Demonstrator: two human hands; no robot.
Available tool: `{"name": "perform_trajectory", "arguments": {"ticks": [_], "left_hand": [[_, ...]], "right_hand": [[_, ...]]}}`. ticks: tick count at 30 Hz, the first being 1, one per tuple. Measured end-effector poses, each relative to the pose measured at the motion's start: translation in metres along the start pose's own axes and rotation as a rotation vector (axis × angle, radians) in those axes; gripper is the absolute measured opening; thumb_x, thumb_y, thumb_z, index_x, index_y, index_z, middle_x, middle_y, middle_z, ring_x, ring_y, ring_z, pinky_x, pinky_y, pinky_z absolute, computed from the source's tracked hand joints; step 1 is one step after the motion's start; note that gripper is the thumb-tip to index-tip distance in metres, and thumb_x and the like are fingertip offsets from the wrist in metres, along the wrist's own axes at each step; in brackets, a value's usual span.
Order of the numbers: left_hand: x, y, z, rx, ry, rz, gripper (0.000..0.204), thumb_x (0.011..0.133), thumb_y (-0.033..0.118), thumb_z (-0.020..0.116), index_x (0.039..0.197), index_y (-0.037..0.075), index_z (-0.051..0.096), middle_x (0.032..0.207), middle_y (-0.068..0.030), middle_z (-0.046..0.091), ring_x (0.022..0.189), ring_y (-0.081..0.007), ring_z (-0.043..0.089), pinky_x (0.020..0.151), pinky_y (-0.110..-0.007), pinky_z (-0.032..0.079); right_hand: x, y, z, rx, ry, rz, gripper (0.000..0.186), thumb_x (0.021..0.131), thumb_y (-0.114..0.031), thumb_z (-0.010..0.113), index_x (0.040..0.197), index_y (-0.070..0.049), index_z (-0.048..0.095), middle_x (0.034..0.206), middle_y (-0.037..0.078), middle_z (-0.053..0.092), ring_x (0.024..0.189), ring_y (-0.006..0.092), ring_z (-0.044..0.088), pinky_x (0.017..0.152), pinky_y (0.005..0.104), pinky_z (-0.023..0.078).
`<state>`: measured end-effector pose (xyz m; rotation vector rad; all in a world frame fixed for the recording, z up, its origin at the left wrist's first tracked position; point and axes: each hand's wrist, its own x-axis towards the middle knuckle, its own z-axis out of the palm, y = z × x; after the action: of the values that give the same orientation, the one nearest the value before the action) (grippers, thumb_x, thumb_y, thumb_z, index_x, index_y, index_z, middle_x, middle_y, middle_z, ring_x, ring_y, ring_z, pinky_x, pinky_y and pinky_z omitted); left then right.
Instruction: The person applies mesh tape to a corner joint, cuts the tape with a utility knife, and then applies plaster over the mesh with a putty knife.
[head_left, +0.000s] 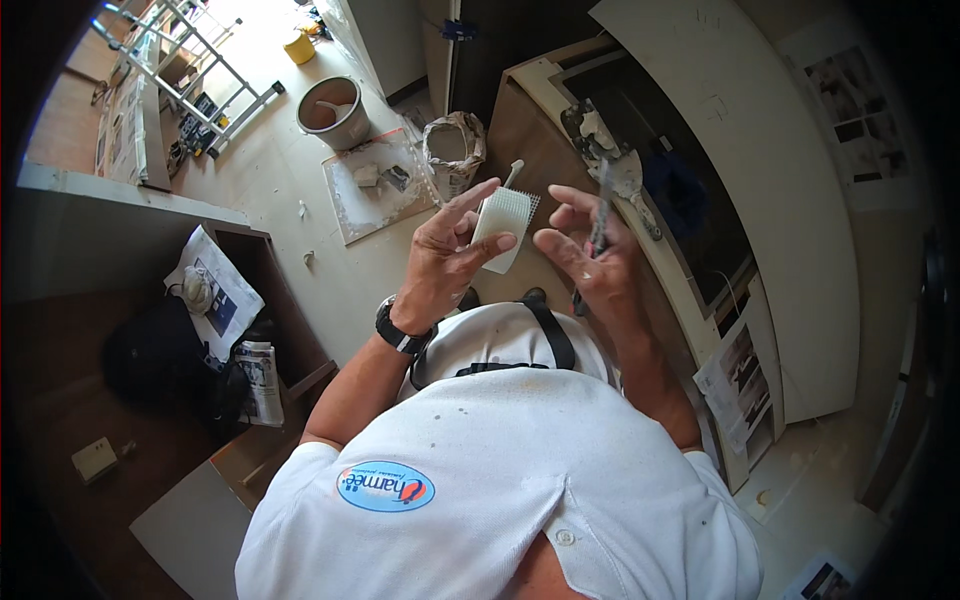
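Note:
In front of my chest, my left hand (445,258) pinches a roll of white mesh tape (507,215) between thumb and fingers. A loose end with a ragged grid edge sticks out on the roll's right side. A short gap away, my right hand (605,270) has a slim dark-handled tool (600,235) lying across its palm, held upright with the thumb and some fingers spread. The tool's upper end is blurred, so its exact kind is unclear. Tape and tool are apart.
Ahead on the floor stand a grey bucket (352,132), a plaster-smeared board (350,215) and an open paper sack (470,132). Smeared trowels (628,178) lie on the long cabinet (535,85) at right. A stepladder (185,60) is far left; a dark bag (150,350) sits nearer.

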<state>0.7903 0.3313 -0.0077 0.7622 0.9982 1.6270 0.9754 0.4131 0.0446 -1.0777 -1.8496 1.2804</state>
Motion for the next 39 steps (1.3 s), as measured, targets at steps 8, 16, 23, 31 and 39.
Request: {"name": "perform_trajectory", "arguments": {"ticks": [8,16,23,31,39], "left_hand": [[-0.011,0.004,-0.007,0.278,-0.132,0.07,0.087,0.084,-0.007,0.08,0.158,0.006,0.038,0.111,-0.0099,0.075,0.105,-0.0147,0.068,0.094,-0.033,0.054],[-0.01,0.0,0.002,0.333,-0.189,0.118,0.074,0.091,0.0,0.078,0.154,0.003,0.04,0.132,-0.0185,0.066,0.123,-0.0214,0.063,0.103,-0.036,0.052],[0.015,-0.02,0.017,0.179,0.085,-0.121,0.055,0.096,0.011,0.075,0.142,-0.002,0.05,0.125,-0.0159,0.067,0.113,-0.0171,0.064,0.098,-0.029,0.051],[0.036,-0.062,0.034,0.275,0.286,-0.11,0.049,0.097,0.014,0.073,0.14,-0.001,0.055,0.116,-0.0134,0.072,0.102,-0.0159,0.067,0.09,-0.029,0.052],[0.05,-0.072,0.081,0.233,0.456,-0.118,0.053,0.095,0.013,0.076,0.14,-0.004,0.054,0.121,-0.0146,0.07,0.106,-0.0156,0.065,0.093,-0.029,0.051]], "right_hand": [[0.011,0.024,0.027,-0.037,-0.038,0.053,0.058,0.075,-0.036,0.093,0.112,-0.003,0.062,0.088,0.008,0.064,0.078,0.0164,0.061,0.071,0.0329,0.052],[0.014,0.037,0.012,0.394,-0.325,0.219,0.076,0.086,-0.036,0.087,0.142,0.0,0.05,0.12,0.012,0.066,0.111,0.0174,0.062,0.092,0.0305,0.051],[0.014,0.085,-0.021,0.54,-0.241,0.179,0.057,0.097,-0.028,0.075,0.14,0.002,0.053,0.101,0.005,0.066,0.092,0.0099,0.063,0.079,0.0244,0.052],[0.019,0.171,-0.091,0.716,-0.211,0.463,0.051,0.107,-0.037,0.058,0.148,-0.007,0.049,0.092,0.005,0.065,0.068,0.0091,0.06,0.059,0.0259,0.053],[0.079,0.132,-0.159,1.023,-0.267,0.391,0.056,0.109,-0.026,0.053,0.158,-0.01,0.033,0.108,0.013,0.067,0.065,0.0116,0.058,0.057,0.0268,0.053]]}}
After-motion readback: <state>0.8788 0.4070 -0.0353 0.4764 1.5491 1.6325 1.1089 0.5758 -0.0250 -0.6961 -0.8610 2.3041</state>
